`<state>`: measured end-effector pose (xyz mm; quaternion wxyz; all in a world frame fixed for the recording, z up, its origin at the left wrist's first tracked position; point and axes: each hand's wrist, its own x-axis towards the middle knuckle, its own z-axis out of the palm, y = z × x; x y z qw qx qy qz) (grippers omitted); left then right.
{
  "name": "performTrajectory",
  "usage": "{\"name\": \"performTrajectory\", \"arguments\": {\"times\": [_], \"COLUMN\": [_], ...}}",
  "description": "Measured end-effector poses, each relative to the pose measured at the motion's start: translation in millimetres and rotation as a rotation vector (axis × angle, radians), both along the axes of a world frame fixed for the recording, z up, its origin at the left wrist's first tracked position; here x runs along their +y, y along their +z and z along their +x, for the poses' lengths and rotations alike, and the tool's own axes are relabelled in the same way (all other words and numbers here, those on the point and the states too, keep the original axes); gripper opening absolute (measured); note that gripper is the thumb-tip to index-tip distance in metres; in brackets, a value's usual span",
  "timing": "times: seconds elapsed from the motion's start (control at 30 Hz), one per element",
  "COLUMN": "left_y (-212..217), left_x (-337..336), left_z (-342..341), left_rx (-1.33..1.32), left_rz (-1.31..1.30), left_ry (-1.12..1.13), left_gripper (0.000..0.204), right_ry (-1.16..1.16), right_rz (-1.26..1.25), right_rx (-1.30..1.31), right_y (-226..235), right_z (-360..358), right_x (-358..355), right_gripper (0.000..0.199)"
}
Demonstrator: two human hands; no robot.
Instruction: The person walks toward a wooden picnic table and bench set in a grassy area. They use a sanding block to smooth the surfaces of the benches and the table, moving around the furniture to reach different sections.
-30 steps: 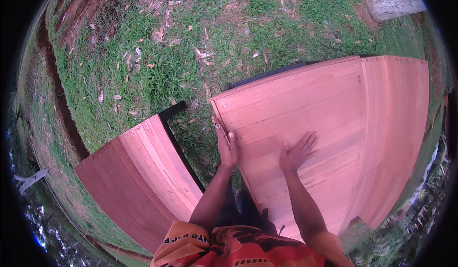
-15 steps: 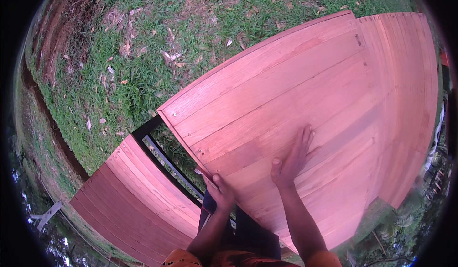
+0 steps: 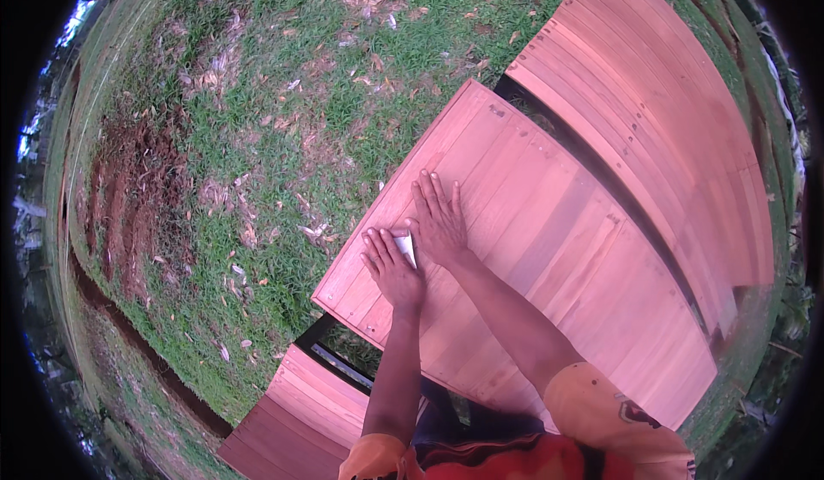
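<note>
My left hand lies over a small pale sheet on the wooden tabletop, near its far left edge. Part of the sheet shows between the thumb and forefinger; the rest is hidden beneath the hand, and I cannot make out its exact kind. Just to the right, my right hand rests flat on the planks with its fingers spread and nothing in it. The thumbs of both hands are close together. The tabletop is made of reddish boards with screw holes near the ends.
A plank bench runs along the tabletop's right side, with a dark gap between. Another plank bench lies at the lower left, joined by a black frame. Grass with dry leaves and a bare soil patch lie beyond.
My view has swung right over the table. My left hand has moved from the near-left edge onto the top, and my right hand has come alongside it. The pale sheet now shows.
</note>
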<state>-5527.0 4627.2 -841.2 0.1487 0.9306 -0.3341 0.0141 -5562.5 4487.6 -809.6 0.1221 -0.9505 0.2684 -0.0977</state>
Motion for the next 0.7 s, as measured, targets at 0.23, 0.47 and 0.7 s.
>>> {"name": "performTrajectory", "arguments": {"times": [0.23, 0.47, 0.7], "left_y": [-14.5, -5.3, -6.5], "left_x": [13.2, 11.8, 8.9], "left_z": [-6.6, 1.3, 46.9], "left_rx": [-0.033, 0.012, 0.102], "left_rz": [0.064, 0.135, 0.159], "left_ry": [-0.034, -0.041, -0.347], "left_gripper": [0.08, 0.079, 0.072], "right_ry": [0.018, -0.009, -0.282], "right_rz": [0.146, 0.133, 0.129], "right_rx": [0.101, 0.103, 0.137], "right_y": [-15.5, -6.3, 2.0], "right_z": [12.1, 21.5, -29.1], "right_x": [-6.1, -1.4, -1.7], "right_gripper": [0.081, 0.073, 0.084]}}
